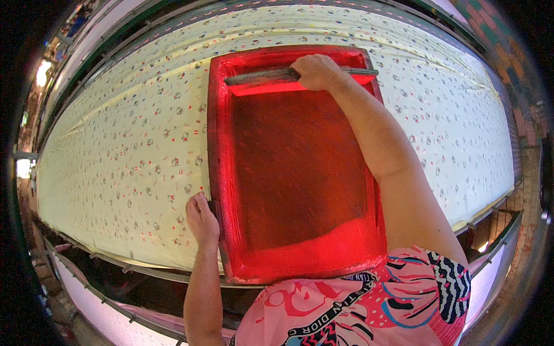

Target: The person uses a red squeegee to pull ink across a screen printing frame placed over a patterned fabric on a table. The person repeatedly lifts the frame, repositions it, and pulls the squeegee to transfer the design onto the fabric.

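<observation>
A red-stained rectangular screen frame (219,127) lies on white printed fabric (144,132). Inside it is a darker red-brown mesh (294,167), with bright red ink (306,248) in a thick band along the near end. My right hand (314,72) grips a long dark squeegee (259,76) at the far end of the screen, where more red ink lies under the blade. My left hand (202,216) is at the screen's left side toward the near end, fingers curled against a dark piece of the frame's edge.
The long fabric-covered table stretches to both sides, with wrinkles along its far part and metal rails (127,269) along the near edge. Below lies another pale surface (104,311). A brick floor (485,29) shows at right. My patterned pink clothing (346,305) fills the lower middle.
</observation>
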